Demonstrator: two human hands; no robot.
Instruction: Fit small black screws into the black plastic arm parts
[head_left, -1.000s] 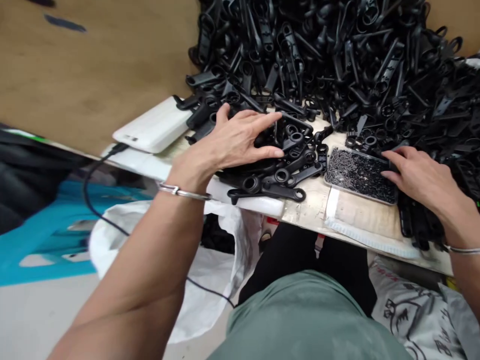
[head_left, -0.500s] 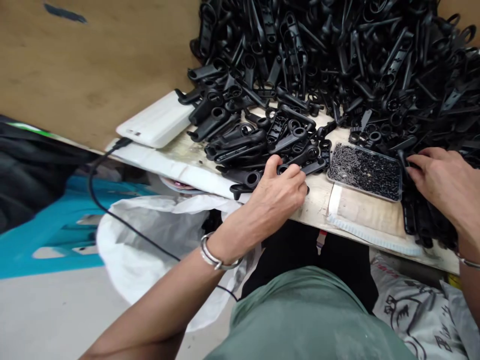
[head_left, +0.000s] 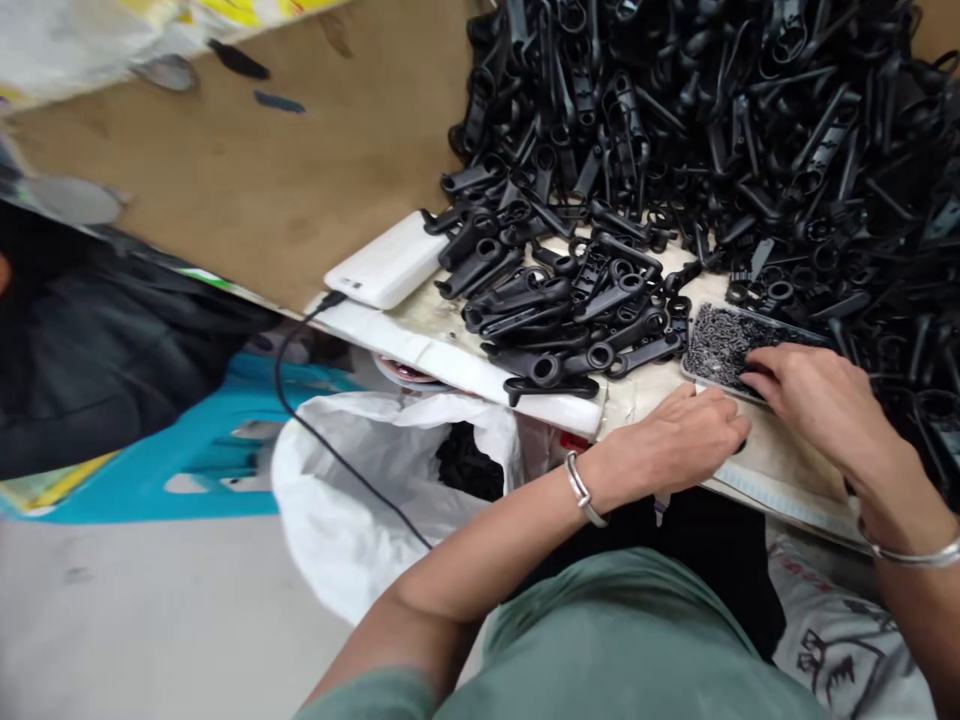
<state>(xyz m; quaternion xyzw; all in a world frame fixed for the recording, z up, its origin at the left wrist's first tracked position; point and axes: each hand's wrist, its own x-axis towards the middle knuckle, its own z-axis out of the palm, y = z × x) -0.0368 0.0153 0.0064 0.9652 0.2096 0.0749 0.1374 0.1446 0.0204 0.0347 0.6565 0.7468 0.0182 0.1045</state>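
My left hand (head_left: 679,440) is closed at the table's front edge, knuckles up. A small dark end of a black plastic part (head_left: 741,447) pokes out beside its fingers; the hand covers the rest. My right hand (head_left: 821,400) is over a shallow clear tray (head_left: 686,376) of small dark and silvery pieces, which look like screws. Its thumb and forefinger are drawn together at the pieces, and I cannot make out what is between them. Left of the tray lies a group of black plastic handle-like parts (head_left: 544,370) with ring-shaped ends.
A large heap of similar black parts (head_left: 675,130) rises at the back and right. On the left, a white power bank-like box (head_left: 390,262) has a black cable (head_left: 330,440) hanging from it. Below are an open white bag (head_left: 322,520) and a blue plastic stool-like object (head_left: 225,440).
My left hand has moved right, from the group of parts to just before the tray. My right hand has moved left from the heap onto the tray. The view has shifted left.
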